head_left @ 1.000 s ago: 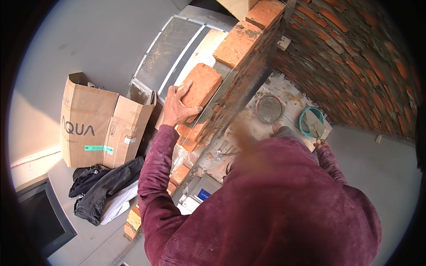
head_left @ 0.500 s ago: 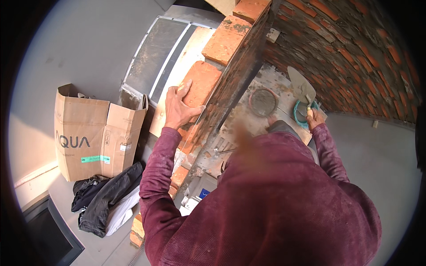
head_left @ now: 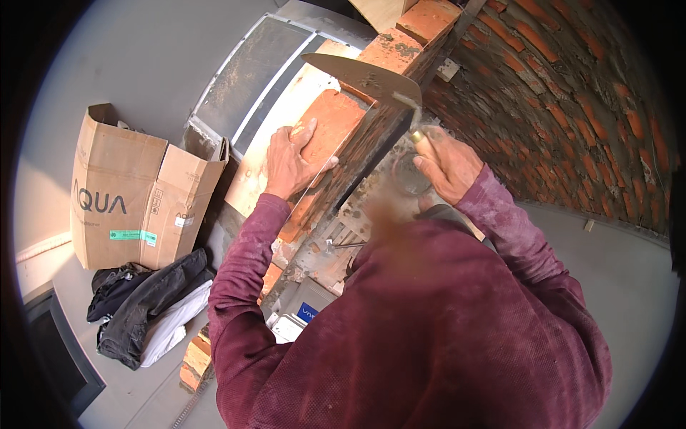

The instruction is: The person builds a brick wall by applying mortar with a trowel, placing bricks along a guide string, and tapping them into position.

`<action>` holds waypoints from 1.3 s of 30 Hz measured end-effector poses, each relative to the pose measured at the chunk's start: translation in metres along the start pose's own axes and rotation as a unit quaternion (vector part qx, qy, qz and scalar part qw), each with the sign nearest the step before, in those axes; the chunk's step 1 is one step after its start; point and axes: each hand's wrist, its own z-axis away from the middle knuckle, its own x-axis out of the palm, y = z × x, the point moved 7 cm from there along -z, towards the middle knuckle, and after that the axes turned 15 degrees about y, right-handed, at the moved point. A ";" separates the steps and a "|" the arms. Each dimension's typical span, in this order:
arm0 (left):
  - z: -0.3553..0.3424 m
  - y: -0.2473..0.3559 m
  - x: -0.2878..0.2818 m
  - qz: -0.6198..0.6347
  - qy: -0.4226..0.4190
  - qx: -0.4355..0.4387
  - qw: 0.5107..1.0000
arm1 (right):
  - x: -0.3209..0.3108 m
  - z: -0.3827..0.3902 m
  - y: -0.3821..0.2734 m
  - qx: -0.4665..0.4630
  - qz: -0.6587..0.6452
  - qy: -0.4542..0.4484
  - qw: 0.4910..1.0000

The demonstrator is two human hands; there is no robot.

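My left hand [head_left: 289, 161] grips a red brick [head_left: 330, 121] lying on top of the low brick wall, fingers over its upper face and thumb at the near edge, beside a thin string line. My right hand [head_left: 446, 166] is closed round the wooden handle of a mortar-smeared trowel [head_left: 357, 71]. The trowel blade extends leftward above the wall at the far end of that brick. Farther along the wall sit more bricks [head_left: 429, 20]. A pale board [head_left: 246, 182] runs along the wall's left side.
A tall mortar-streaked brick wall [head_left: 564, 121] stands at the right. A cardboard box [head_left: 111, 186] and piled dark clothing [head_left: 153, 300] lie at the left, near a framed clear panel [head_left: 254, 71]. Below the low wall, a round mortar container [head_left: 409, 179] is partly hidden by my right hand.
The trowel has risen from beside the teal bucket and swung up-left over the low wall with my right hand. My left hand stays on the brick, which sits snugly along the row.
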 end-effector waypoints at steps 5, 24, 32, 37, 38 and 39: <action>0.011 -0.030 -0.011 0.144 -0.075 -0.084 0.983 | 0.016 -0.012 -0.036 -0.098 0.009 0.010 0.995; 0.019 -0.043 -0.004 0.175 -0.090 -0.118 0.973 | 0.093 -0.012 -0.031 -0.034 0.080 -0.141 0.986; 0.020 -0.045 -0.002 0.181 -0.097 -0.114 0.972 | 0.109 0.005 -0.020 -0.071 0.093 -0.164 0.980; 0.017 -0.041 -0.004 0.200 -0.078 -0.102 0.971 | 0.097 -0.011 -0.029 -0.013 0.092 -0.165 0.982; 0.018 -0.042 -0.003 0.198 -0.082 -0.109 0.971 | 0.091 -0.013 -0.037 -0.022 0.079 -0.152 0.985; 0.019 -0.042 -0.002 0.196 -0.086 -0.116 0.970 | 0.087 -0.014 -0.041 -0.031 0.067 -0.138 0.988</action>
